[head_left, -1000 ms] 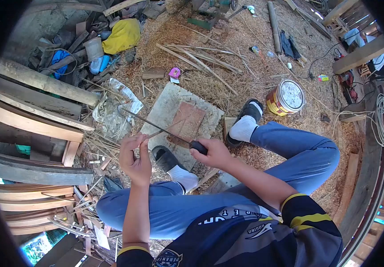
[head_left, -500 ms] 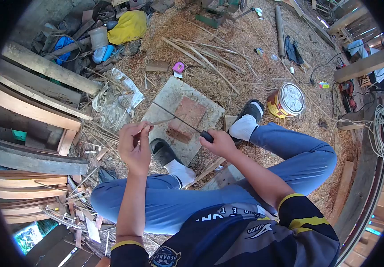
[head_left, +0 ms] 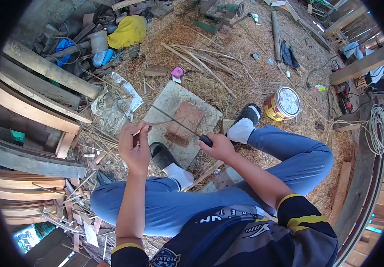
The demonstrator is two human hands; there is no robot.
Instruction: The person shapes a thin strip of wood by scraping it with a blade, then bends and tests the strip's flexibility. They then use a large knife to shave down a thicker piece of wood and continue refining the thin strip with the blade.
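Observation:
My left hand (head_left: 134, 144) is closed, with a thin wooden strip (head_left: 160, 122) pinched between thumb and fingertips and pointing right. My right hand (head_left: 221, 147) wraps round the black handle (head_left: 206, 140) of a tool whose long, thin, dark shaft (head_left: 178, 119) slants up to the left. In this view the shaft crosses the strip near the strip's free end. Below both hands, a reddish block (head_left: 191, 114) rests on a pale, stained board (head_left: 167, 95) on the ground between my feet.
A paint bucket (head_left: 288, 101) with a lid stands beyond my right foot. A pink tape measure (head_left: 177, 72) lies at the board's far corner, with long wood strips (head_left: 210, 62) behind it. Curved timbers (head_left: 32, 104) line the left side. Shavings cover the ground.
The whole view has shifted slightly. Both hands keep nearly the same place and grip, and the shaft still crosses the strip.

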